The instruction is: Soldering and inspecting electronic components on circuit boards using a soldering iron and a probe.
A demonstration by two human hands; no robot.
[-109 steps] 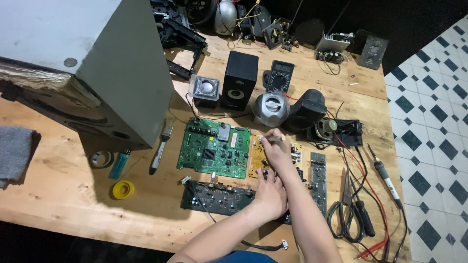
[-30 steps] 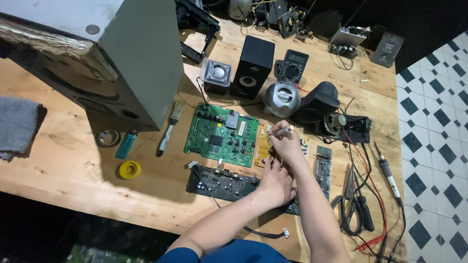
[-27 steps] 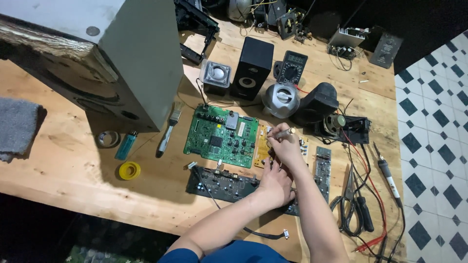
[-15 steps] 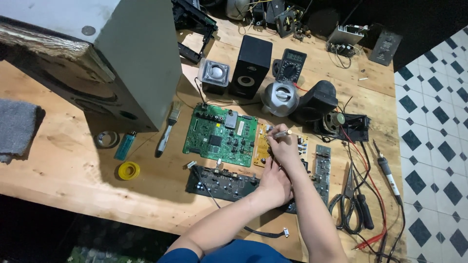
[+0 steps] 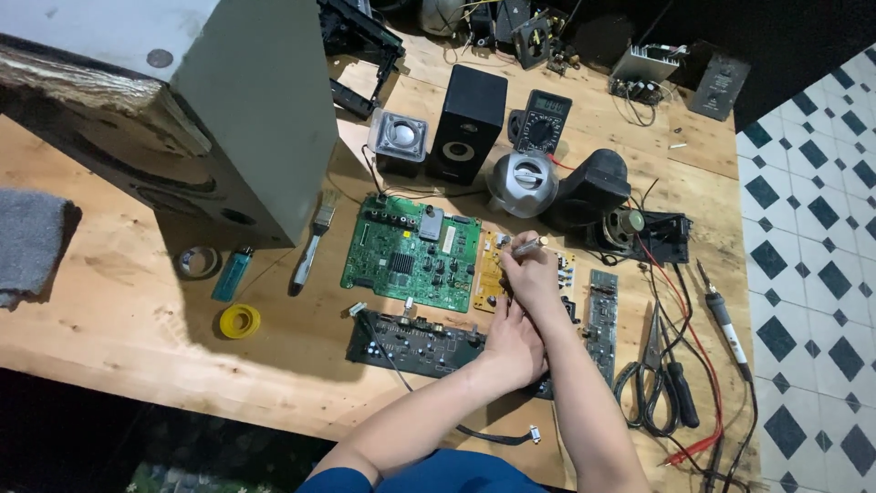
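Right hand: my right hand (image 5: 531, 274) holds a slim silver tool (image 5: 527, 245), fingers pinched around its shaft, the tip lying over the small yellow board (image 5: 490, 274).
Left hand: my left hand (image 5: 514, 342) rests just below the right one, on the right end of the black board (image 5: 415, 345); fingers look curled and pressed down, but I cannot tell whether they grip anything.
Yellow board: flat on the table (image 5: 119, 319), touching the right edge of the green circuit board (image 5: 411, 256), partly hidden by my right hand.
Green circuit board: lies bare near the middle of the table, no casing on it; I use it as my landmark.
Left of the green board: a paintbrush (image 5: 310, 246), a blue lighter (image 5: 231, 274), a yellow tape roll (image 5: 240, 320), and a large grey speaker cabinet (image 5: 182, 110).
Above the green board: a small black speaker (image 5: 467, 123), a multimeter (image 5: 543, 121), a round silver speaker (image 5: 522, 183).
Right of the green board: a narrow strip board (image 5: 601, 319), scissors (image 5: 650, 374), a soldering iron (image 5: 721, 315) near the table's edge.
Progress: the boards are out and spread open, so stripping down looks done; I judge the work on the yellow board is mid-way. The soldering iron lies untouched, and nothing is reassembled.
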